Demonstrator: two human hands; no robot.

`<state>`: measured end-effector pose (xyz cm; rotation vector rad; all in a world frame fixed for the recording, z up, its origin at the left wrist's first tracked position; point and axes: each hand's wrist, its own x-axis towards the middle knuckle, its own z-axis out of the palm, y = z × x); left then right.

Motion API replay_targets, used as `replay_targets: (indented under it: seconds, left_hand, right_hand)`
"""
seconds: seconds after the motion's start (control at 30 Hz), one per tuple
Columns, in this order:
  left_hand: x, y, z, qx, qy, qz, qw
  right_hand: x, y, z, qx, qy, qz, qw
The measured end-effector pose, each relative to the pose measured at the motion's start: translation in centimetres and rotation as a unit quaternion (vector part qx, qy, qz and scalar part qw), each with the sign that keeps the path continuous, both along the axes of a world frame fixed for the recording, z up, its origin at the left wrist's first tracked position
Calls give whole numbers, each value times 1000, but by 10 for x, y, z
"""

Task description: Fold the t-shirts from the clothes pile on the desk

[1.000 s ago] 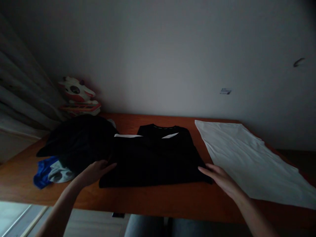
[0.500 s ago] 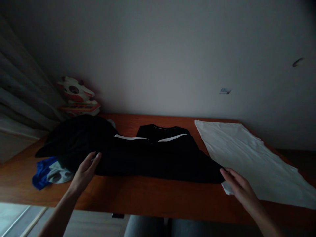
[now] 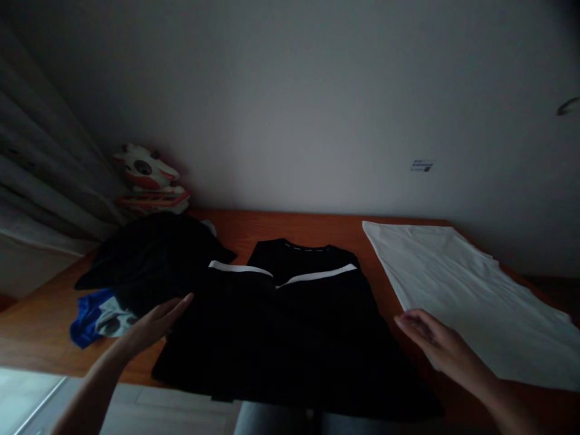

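Note:
A black shirt point(image 3: 290, 338) with a white stripe on each side of its chest lies spread in front of me, collar toward the wall and lower edge over the table's front edge. My left hand point(image 3: 156, 320) is at its left side, fingers stretched out, gripping nothing; whether the fingertips touch the cloth I cannot tell. Off the shirt's right side is my right hand point(image 3: 430, 338), loosely curved and open, with nothing visible in it. Behind that hand a white garment point(image 3: 471, 290) lies flat.
On the left of the wooden table point(image 3: 272, 220) sits a heap of dark clothing point(image 3: 154, 254), with a blue cloth point(image 3: 88, 317) and a grey patterned cloth point(image 3: 115, 317) under it. A cow-shaped toy point(image 3: 147, 169) stands in the back corner by the curtain point(image 3: 49, 175).
Both hands have let go of the black shirt. Its lower part, held up and bunched before, has come down toward me and now lies spread over the front edge.

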<state>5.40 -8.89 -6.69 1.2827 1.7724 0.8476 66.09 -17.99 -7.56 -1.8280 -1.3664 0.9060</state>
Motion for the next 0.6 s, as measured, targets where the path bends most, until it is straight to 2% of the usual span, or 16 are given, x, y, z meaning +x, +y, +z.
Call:
replay_targets:
  seconds: [0.07,0.17,0.27,0.33,0.4,0.47,0.53,0.6]
  left_hand:
    - [17,19,5,-24,36,-34,998]
    - [40,45,8,2,118,-24,993]
    - [54,69,7,43,189,-26,981]
    - [59,81,6,30,208,-52,976]
    - [62,89,7,20,187,-71,980]
    - [64,91,9,46,125,-71,989]
    - [65,86,12,84,31,-48,995]
    - [65,79,16,107,-73,-6,992]
  right_hand:
    - [-12,28,-6,39,17,-46,998]
    - [-28,65,-19,63,24,-92,993]
    - [-39,93,-26,29,-6,-91,995]
    - [-43,104,-25,19,-28,-75,997]
    - [-45,110,-22,41,-36,-71,996]
    - [-45,108,-17,90,-4,-86,992]
    - [-42,101,-10,148,79,-111,980]
    - [-37,92,-4,197,185,-146,952]
